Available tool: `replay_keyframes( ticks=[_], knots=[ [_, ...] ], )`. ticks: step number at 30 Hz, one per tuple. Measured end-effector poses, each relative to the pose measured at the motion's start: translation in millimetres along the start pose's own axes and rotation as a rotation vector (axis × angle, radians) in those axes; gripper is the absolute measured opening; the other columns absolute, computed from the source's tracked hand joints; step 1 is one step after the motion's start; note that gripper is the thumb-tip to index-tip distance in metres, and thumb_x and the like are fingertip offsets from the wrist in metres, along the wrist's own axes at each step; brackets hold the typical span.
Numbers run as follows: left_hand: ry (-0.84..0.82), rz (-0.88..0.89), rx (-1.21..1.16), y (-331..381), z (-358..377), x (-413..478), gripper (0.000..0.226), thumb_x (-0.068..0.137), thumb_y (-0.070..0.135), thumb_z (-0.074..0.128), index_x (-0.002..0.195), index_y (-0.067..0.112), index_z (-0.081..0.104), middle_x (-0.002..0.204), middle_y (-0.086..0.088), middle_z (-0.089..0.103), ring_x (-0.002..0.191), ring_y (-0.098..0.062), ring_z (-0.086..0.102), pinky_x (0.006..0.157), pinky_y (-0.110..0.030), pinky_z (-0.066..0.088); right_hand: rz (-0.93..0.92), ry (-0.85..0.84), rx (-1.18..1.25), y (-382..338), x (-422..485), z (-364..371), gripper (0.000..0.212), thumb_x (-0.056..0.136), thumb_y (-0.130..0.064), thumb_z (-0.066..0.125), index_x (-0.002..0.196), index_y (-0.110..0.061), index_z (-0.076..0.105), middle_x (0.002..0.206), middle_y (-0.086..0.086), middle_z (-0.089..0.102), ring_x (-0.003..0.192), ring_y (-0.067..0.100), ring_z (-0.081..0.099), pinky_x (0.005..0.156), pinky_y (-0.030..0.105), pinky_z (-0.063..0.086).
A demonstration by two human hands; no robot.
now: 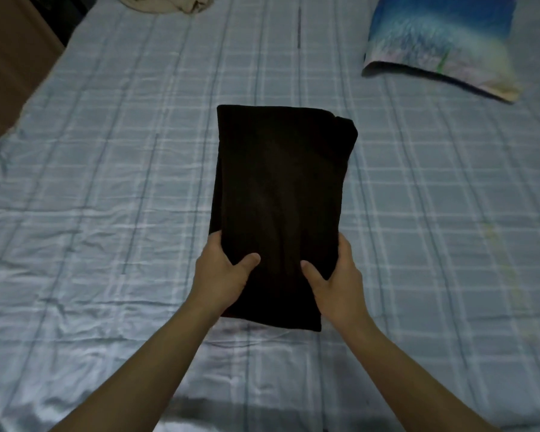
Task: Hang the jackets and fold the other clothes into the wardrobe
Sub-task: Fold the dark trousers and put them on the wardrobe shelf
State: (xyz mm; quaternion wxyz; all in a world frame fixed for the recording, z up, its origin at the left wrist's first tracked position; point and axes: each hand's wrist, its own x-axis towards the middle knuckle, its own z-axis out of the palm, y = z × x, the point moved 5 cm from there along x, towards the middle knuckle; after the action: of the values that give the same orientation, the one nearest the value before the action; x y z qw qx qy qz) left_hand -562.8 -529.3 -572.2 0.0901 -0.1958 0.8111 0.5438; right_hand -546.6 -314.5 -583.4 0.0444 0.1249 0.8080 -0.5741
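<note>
I see my left hand [220,275] and right hand [335,280] each clamped on a near side edge of the folded dark rectangular garment [281,194], perhaps lifted slightly off the pale blue checked bedsheet [106,151]. Beyond lie a blue printed pillow [443,42] and crumpled beige cloth [166,3].

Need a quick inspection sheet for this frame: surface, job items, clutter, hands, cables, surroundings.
Surface: bed with blue plaid sheet, wrinkled toward the near left.
Job's things: dark folded garment, a neat rectangle, gripped at its near end; beige crumpled garment at the far edge, unfolded.
Clutter: blue patterned pillow at the far right.
Hands: left hand and right hand each grip a side of the dark garment, thumbs on top.
Cables: nothing seen.
Surroundings: brown furniture along the left of the bed; wardrobe not in view.
</note>
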Motion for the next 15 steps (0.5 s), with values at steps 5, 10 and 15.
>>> replay_keyframes(
  ticks=[5,10,15],
  knots=[
    [0.031,0.028,0.08,-6.9,-40.7,13.3,0.061,0.083,0.032,0.077,0.135,0.027,0.046,0.103,0.021,0.057,0.094,0.0,0.059,0.081,-0.025,0.052,-0.023,0.032,0.003,-19.6,-11.8,38.4,0.071,0.092,-0.025,0.068,0.151,-0.026,0.029,0.137,-0.006,0.056,0.12,0.006,0.057,0.103,0.027,0.049],
    [-0.03,-0.094,0.175,-61.2,-41.1,11.0,0.055,0.085,0.036,0.074,0.13,0.016,0.049,0.111,0.001,0.065,0.1,-0.019,0.065,0.086,-0.034,0.055,0.125,-0.008,-0.072,10.1,-17.4,60.3,0.075,0.089,-0.025,0.072,0.15,-0.024,0.029,0.138,-0.002,0.054,0.123,0.015,0.055,0.102,0.025,0.045],
    [-0.021,-0.093,0.338,-77.1,-46.1,19.2,0.082,0.079,0.054,0.074,0.141,0.01,0.042,0.133,-0.009,0.053,0.12,-0.027,0.055,0.101,-0.042,0.048,0.255,-0.002,-0.053,30.6,-11.9,58.8,0.091,0.079,-0.036,0.081,0.15,-0.025,0.025,0.139,-0.002,0.053,0.122,0.018,0.055,0.103,0.034,0.048]
  ],
)
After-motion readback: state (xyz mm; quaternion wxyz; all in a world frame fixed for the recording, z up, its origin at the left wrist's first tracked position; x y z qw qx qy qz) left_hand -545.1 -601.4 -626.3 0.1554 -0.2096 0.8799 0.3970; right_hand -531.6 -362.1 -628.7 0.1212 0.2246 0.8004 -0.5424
